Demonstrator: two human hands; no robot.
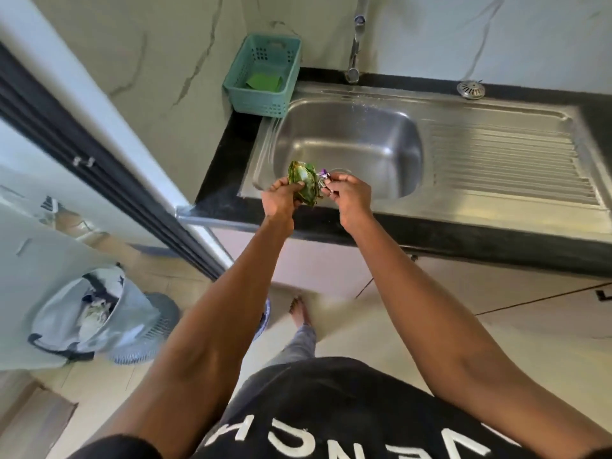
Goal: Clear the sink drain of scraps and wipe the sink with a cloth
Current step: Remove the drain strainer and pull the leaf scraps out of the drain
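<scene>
1. Two hands meet over the near left corner of the steel sink point(347, 140). The left hand point(280, 202) has its fingers and thumb curled round a crumpled green wrapper point(303, 185), and the right hand point(352, 197) pinches a small clump of silvery and purple scraps point(323, 180) just beside it, touching or nearly touching the wrapper.

2. Behind the right fingers the rim of the drain opening point(341, 170) shows only in part, so whether more scraps remain in it cannot be told.

3. A round metal drain strainer point(471, 89) lies well apart on the black counter point(218, 180) behind the ribbed drainboard point(510, 160).

4. A teal plastic basket point(261, 74) at the sink's back left corner holds a green square, probably the cloth or scrub pad point(263, 81) meant for wiping.

5. Risk: the scraps look loose and wet. If the pinch slackens while they are pushed into the wrapper, bits could fall back into the basin and down the unguarded drain.

6. Risk: the wrapper is squeezed near the counter's edge, so scraps or drips could land on the floor point(381, 326) beside the bare foot point(298, 309).

7. Risk: the lined waste bin point(96, 313) stands well to the left on the floor, and an open handful carried that far could shed pieces.
</scene>
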